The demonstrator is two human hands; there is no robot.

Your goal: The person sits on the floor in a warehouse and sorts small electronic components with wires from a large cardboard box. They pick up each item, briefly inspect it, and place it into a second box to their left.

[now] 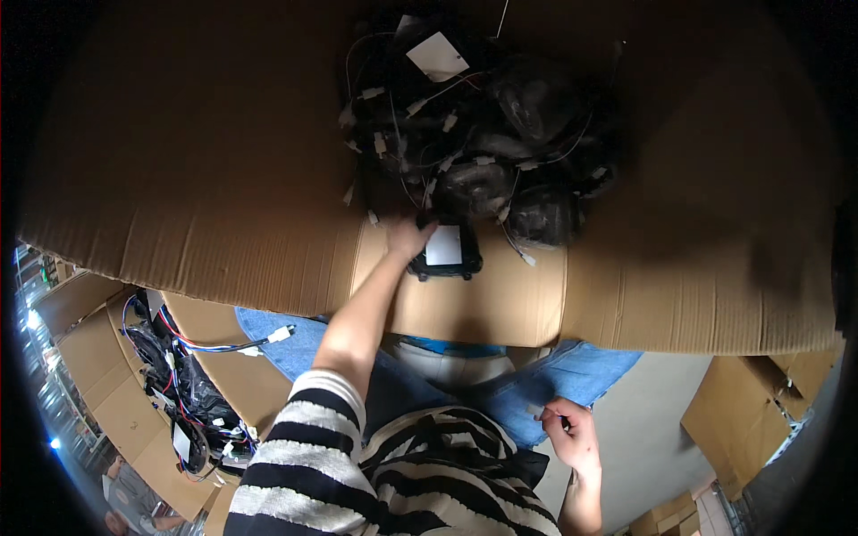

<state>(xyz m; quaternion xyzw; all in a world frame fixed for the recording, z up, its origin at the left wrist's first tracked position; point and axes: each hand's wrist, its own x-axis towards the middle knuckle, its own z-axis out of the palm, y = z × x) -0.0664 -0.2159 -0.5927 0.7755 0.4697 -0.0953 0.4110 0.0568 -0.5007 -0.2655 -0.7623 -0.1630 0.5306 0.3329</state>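
My left hand [409, 239] reaches forward into a large cardboard box. Its fingers grip the upper left edge of a flat black unit [471, 257] that has a white label [443, 245] on top. Just beyond lies a heap of black parts [478, 183], some in clear plastic, with thin wires and white connectors [380, 145]. Back beside my right thigh, my right hand [574, 436] is closed in a pinch. A small pale piece [536, 412] shows at its fingertips; what it is cannot be made out.
At the left stands another open cardboard box [116, 357] holding black parts [192, 393] with coloured wires. More cardboard boxes [737, 415] stand at the right. My jeans-clad legs [572, 371] are under the box's near edge. Another person [134, 496] is at the lower left.
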